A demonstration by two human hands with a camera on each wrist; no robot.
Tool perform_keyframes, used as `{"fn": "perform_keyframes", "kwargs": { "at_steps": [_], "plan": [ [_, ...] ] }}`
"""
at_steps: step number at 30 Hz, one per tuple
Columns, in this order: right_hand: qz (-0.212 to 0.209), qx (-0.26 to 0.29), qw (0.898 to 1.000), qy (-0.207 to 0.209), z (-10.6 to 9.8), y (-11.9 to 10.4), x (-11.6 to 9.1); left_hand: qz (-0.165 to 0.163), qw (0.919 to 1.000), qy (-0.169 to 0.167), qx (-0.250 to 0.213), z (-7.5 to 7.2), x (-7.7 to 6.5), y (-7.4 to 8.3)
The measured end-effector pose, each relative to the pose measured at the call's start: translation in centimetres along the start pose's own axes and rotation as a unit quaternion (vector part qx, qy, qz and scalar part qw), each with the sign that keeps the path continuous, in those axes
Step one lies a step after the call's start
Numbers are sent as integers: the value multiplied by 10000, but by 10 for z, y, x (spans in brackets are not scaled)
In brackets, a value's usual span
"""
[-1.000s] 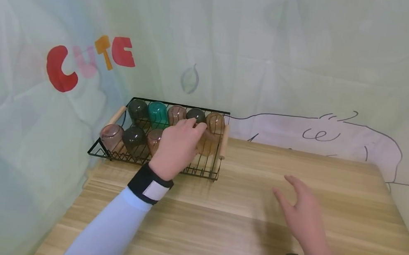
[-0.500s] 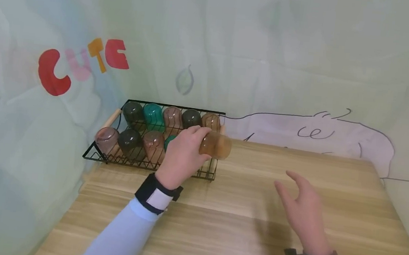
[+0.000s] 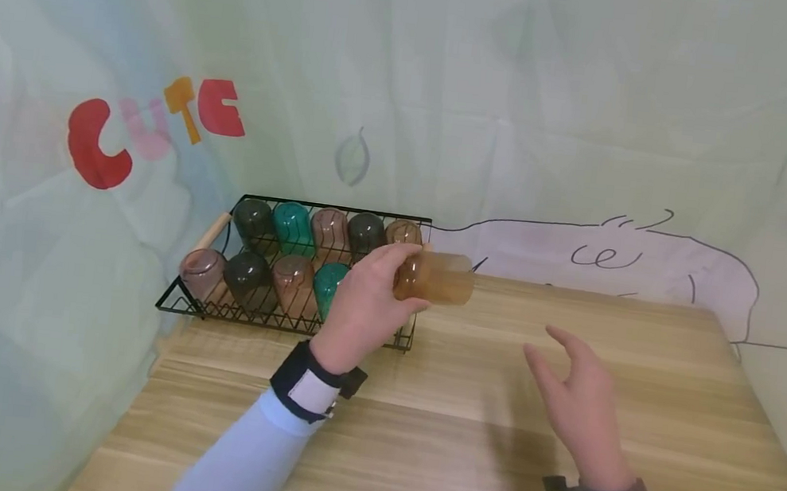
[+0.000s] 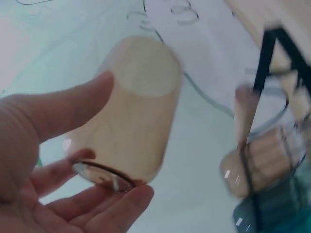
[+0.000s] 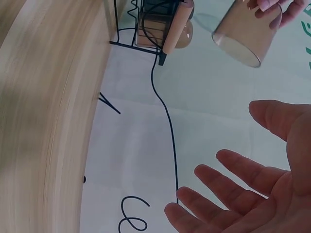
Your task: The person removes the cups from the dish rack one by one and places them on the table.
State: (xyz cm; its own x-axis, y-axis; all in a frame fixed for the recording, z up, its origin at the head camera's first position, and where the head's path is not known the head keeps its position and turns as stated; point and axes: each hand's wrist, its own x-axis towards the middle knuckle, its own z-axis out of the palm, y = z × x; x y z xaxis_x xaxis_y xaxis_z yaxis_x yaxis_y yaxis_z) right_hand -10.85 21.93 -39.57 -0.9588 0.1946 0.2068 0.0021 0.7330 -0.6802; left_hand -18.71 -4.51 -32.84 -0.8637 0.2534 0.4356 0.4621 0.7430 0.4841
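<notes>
My left hand [image 3: 369,299] grips an amber glass cup [image 3: 442,278] near its base, holding it on its side just right of the wire rack. Thumb and fingers wrap the closed end in the left wrist view, where the cup [image 4: 141,107] is see-through. Its open mouth points right, toward my right hand [image 3: 581,409]. That hand hovers over the table with thumb and fingers spread, holding nothing. The right wrist view shows the cup [image 5: 248,34] beyond its relaxed fingers [image 5: 233,170].
A black wire rack [image 3: 284,328] with wooden handles [image 3: 215,230] holds two rows of upside-down glasses, among them a teal glass [image 3: 294,225] and a smoky grey glass [image 3: 250,278]. It stands on a wood-grain table [image 3: 416,440] against a printed curtain [image 3: 556,135].
My left hand has lifted the amber cup out of the rack's front row and tipped it sideways, moving right. My right hand has barely moved.
</notes>
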Motion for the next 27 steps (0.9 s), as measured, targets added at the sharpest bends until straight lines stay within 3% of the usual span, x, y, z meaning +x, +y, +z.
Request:
{"fn": "perform_keyframes", "kwargs": {
  "at_steps": [4,9,17,21,27],
  "plan": [
    [50,209,9997,-65,1,-2,4,-244,9956,96,-896,13,0,3],
    [157,519,9982,-267,1,-3,7,-662,9809,141,-1823,29,-1,3],
    [157,1278,9905,-476,8,-12,18,-1340,9396,-161,-3144,41,-2,10],
    [264,1592,9844,-703,11,-18,25,-1538,9244,-264,-3479,47,0,15],
    [219,2157,9734,-743,11,-27,35,-1696,9141,-330,-3669,56,1,23]
  ]
}}
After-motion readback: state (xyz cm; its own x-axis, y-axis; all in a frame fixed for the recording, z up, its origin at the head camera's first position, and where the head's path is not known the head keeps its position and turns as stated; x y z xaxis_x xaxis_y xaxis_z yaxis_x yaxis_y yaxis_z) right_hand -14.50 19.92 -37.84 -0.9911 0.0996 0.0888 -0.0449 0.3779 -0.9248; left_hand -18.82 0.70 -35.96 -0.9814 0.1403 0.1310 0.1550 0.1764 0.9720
